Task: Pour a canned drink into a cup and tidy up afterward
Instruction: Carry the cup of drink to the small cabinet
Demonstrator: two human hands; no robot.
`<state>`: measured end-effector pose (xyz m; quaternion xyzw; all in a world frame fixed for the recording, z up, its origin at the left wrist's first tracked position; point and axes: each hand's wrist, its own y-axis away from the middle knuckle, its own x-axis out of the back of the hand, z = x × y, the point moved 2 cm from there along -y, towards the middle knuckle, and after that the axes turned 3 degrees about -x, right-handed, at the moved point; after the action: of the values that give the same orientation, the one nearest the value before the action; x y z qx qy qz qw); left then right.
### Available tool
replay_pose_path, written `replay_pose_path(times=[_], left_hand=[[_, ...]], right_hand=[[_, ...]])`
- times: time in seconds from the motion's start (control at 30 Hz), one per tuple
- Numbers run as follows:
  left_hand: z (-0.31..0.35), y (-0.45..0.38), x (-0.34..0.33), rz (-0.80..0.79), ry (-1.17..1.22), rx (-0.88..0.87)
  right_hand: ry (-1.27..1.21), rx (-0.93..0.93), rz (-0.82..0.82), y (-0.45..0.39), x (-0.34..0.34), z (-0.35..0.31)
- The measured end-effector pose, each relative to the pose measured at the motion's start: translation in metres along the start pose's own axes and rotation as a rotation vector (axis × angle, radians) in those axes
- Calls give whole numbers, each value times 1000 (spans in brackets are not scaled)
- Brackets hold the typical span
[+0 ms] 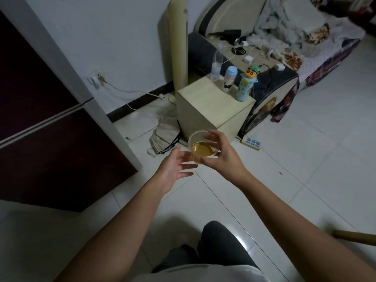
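Observation:
A clear plastic cup (200, 148) holding amber drink is held in the air in front of me, above the white tiled floor. My right hand (221, 154) grips it from the right side, fingers curled around its rim and wall. My left hand (176, 166) is just left of the cup, palm up and fingers spread, its fingertips close to the cup's base; whether they touch it I cannot tell. No can is in view.
A beige box-like stand (211, 107) ahead carries a clear water bottle (216, 63), a pastel bottle (230, 78) and a cartoon-topped bottle (246, 84). A sofa (270, 64) with cables sits behind it. A power strip (251, 142) and a folded bag (162, 139) lie on the floor. A dark door stands at left.

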<state>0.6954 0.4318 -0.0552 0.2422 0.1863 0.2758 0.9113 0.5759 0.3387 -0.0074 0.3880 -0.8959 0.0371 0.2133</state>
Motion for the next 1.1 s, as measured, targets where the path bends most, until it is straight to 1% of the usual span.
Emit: replay_pose_path(times=[0.17, 0.37, 0.5, 0.7, 0.9, 1.1], left_hand=[[39, -60, 8, -20, 9, 5], [82, -143, 9, -39, -62, 11], [113, -207, 0, -39, -72, 49], [154, -295, -25, -19, -20, 123], [186, -362, -42, -61, -107, 150], [212, -418, -58, -79, -211, 176]], right_hand=[[-34, -16, 20, -68, 3, 0], [-38, -42, 38, -156, 15, 9], [-37, -64, 42, -221, 33, 19], [0, -85, 72, -309, 67, 36], [-13, -115, 107, -372, 93, 53], [-8, -172, 197, -420, 104, 73]])
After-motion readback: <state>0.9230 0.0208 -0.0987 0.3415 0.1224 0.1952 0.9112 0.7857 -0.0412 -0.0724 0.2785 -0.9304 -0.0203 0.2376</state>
